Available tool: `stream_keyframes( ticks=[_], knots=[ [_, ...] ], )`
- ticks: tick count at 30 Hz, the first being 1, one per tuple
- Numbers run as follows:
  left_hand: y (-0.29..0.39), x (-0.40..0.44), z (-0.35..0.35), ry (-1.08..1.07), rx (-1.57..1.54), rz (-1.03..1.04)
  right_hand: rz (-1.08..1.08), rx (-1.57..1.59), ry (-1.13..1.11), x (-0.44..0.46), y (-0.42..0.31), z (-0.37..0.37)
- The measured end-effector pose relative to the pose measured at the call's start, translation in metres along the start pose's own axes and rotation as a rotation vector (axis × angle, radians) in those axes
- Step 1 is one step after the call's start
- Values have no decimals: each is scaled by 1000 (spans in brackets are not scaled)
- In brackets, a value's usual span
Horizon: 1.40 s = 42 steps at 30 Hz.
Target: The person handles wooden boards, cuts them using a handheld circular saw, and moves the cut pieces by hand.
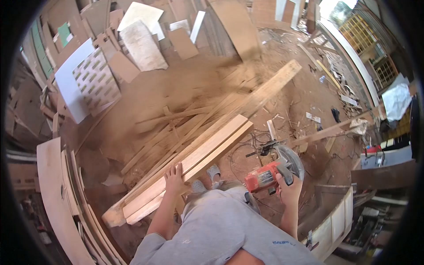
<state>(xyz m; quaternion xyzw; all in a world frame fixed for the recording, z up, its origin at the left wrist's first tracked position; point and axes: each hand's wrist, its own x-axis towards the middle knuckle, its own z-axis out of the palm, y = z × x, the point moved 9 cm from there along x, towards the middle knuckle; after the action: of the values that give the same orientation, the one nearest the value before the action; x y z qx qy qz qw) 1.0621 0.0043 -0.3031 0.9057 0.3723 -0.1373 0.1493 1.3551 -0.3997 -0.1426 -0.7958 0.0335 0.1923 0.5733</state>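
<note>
My right hand (pixel 287 187) is closed around the handle of a red circular saw (pixel 263 178), held up to the right of my body. The saw's round guard (pixel 291 159) faces away from me. My left hand (pixel 175 176) lies on two pale sawn planks (pixel 212 148), its fingers spread over the wood. These planks sit side by side along a longer, thicker beam (pixel 265 90), which runs diagonally from lower left to upper right. The saw is apart from the wood.
Beyond the beam, offcuts (pixel 176 117) lie on sawdust-covered ground. Wood sheets and a patterned panel (pixel 97 79) lean at the back left. Curved boards (pixel 53 176) stand at my left. A cable (pixel 234 161) trails near the saw, and scraps litter the right side.
</note>
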Motion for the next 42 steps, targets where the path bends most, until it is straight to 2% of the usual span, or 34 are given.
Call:
stream_keyframes(
  ticks=[3,7,14,20,24,26,30,33,37,42],
  knots=[
    [3,-3,-5,-83,-57,27,50,-10,35,-21,9,-11],
    [3,-4,10,65,-12,81,71,-26,75,-37,34,-29],
    [19,17,3,67,-51,65,76,2,120,-28,63,-43],
    [106,80,-12,185,-79,173,28,-50,148,19,84,-73],
    [173,139,-11,244,-39,256,120,-162,156,61,76,-103],
    [200,166,-2,267,-43,292,96,-189,176,83,63,-117],
    [249,193,-15,257,-45,301,31,-186,238,117,71,-140],
    [273,208,-25,258,-89,326,110,-151,232,131,72,-154],
    [303,237,-26,282,-180,458,98,-126,364,136,83,-172],
    [364,274,-40,269,-284,676,270,-47,462,127,90,-182]
  ],
)
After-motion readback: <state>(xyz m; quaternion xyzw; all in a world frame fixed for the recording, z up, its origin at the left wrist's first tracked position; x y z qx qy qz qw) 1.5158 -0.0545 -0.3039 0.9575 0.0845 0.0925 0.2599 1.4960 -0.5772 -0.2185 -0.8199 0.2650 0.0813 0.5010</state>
